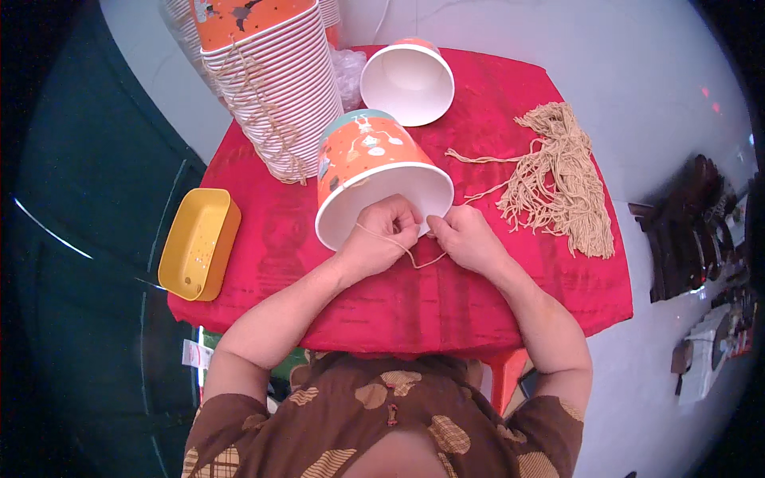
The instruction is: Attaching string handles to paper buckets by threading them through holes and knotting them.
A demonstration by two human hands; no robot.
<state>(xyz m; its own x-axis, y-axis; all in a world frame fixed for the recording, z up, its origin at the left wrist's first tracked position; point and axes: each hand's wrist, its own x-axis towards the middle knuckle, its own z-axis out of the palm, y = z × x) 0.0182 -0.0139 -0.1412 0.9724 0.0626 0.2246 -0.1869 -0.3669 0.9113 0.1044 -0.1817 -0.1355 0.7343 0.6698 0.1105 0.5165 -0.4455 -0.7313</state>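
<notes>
Head view: We look down on a counter covered in red, and we place everything by the orange bucket, which lies tipped on its side, white mouth toward the wearer.
Left hand: We see it in front of the bucket's mouth, fingers curled and drawn together on a thin cord, part of which runs across the hand.
Right hand: We find it at the right of the bucket's rim, thumb and finger pinched, as far as we can judge, on the same cord; the fingertips cover the exact hold.
Slack loop: We see the cord sag between the two hands, just in front of the bucket's rim; we judge it could twist or slip free if either pinch loosens.
Rounded side: We think an uneven tug on the cord could roll the bucket, perhaps into the stack of nested buckets to its left and beyond.
Second bucket: We see it just behind the orange bucket, mouth also facing the wearer; a shove backward could send it sliding.
Bundle of tan cords: We see it right of the bucket, loose strands trailing that way; a sweep of the right forearm could tangle them.
Yellow tub: We see it well left of the bucket, near the counter's edge, where a stray left elbow could knock it off.
</notes>
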